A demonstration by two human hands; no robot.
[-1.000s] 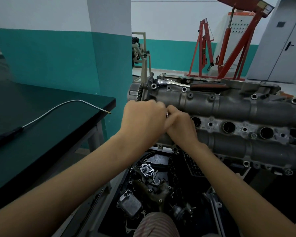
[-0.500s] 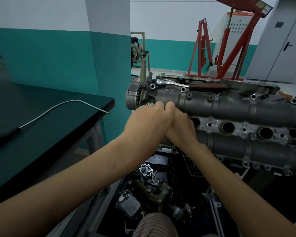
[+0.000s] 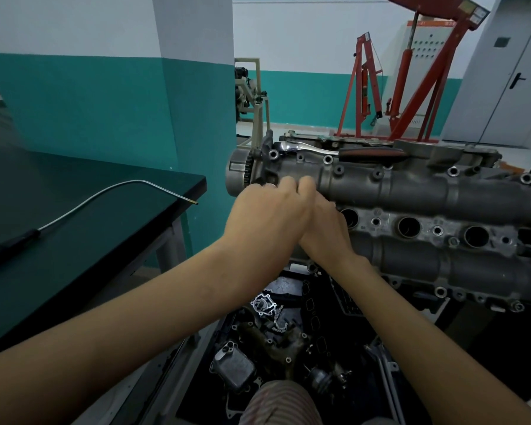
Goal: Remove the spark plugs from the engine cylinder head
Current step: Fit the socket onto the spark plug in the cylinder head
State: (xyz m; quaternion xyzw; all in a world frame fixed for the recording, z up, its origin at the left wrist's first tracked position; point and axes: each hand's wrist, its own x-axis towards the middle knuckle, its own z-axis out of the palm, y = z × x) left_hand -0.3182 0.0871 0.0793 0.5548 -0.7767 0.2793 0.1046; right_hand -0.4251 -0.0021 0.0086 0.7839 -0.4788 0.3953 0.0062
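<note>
The grey engine cylinder head [image 3: 411,191] lies across the right half of the view, with three open round spark plug wells [image 3: 409,226] in a row. My left hand [image 3: 267,219] and my right hand [image 3: 325,228] are pressed together over the head's left end, beside the leftmost open well [image 3: 348,216]. The fingers of both hands curl round a small metal tool that they hide completely. No spark plug is visible. A chrome ratchet wrench [image 3: 334,151] with a dark red handle rests on top of the head.
A dark table [image 3: 74,210] stands at the left with a long flexible metal rod [image 3: 105,194] lying on it. Below the head, a black tray [image 3: 273,332] holds several loose engine parts. A red engine hoist [image 3: 411,87] stands behind, near a grey door.
Both hands stay clasped at the head's left end. Their fingers have shifted round and slightly up. A metal glint seen between them a second ago is now covered.
</note>
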